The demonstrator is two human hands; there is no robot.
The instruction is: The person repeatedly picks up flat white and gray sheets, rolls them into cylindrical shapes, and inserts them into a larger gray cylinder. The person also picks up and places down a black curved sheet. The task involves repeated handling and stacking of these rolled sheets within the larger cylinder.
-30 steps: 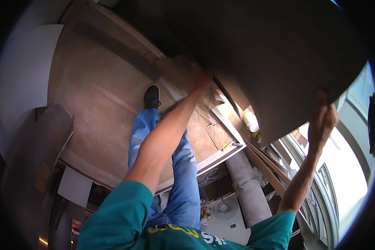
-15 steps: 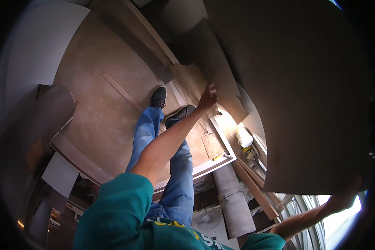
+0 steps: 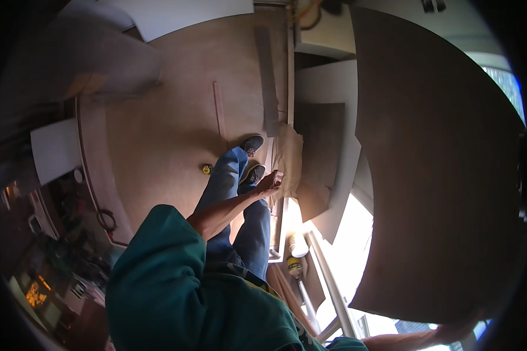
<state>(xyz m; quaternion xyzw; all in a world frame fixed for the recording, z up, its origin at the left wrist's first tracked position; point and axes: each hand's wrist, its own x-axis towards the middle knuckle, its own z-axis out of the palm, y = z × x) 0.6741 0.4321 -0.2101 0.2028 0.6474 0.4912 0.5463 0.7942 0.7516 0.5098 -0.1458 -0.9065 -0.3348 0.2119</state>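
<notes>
A large dark brown sheet (image 3: pixel 433 175) stands on edge at my right, its outline bowed by the lens. My right hand (image 3: pixel 459 332) grips its lower edge at the bottom right; the fingers are partly hidden in shadow. My left hand (image 3: pixel 270 183) hangs in front of my legs with loosely curled fingers and nothing visible in it. Below that hand are my shoe (image 3: pixel 255 174) and a crumpled piece of brown paper (image 3: pixel 290 158).
I stand on a wide tan board (image 3: pixel 164 134) with a raised rim. A thin strip (image 3: pixel 218 108) and a dark plank (image 3: pixel 267 82) lie on it, with a small yellow-and-black object (image 3: pixel 206 169) nearby. A white tub (image 3: pixel 298 245) and a yellow-labelled bottle (image 3: pixel 294 267) stand beside the rim.
My view has turned to the right, so the board and shoes appear rotated. The brown sheet stays at my right, with my right hand at its lower edge. My left hand has come lower.
</notes>
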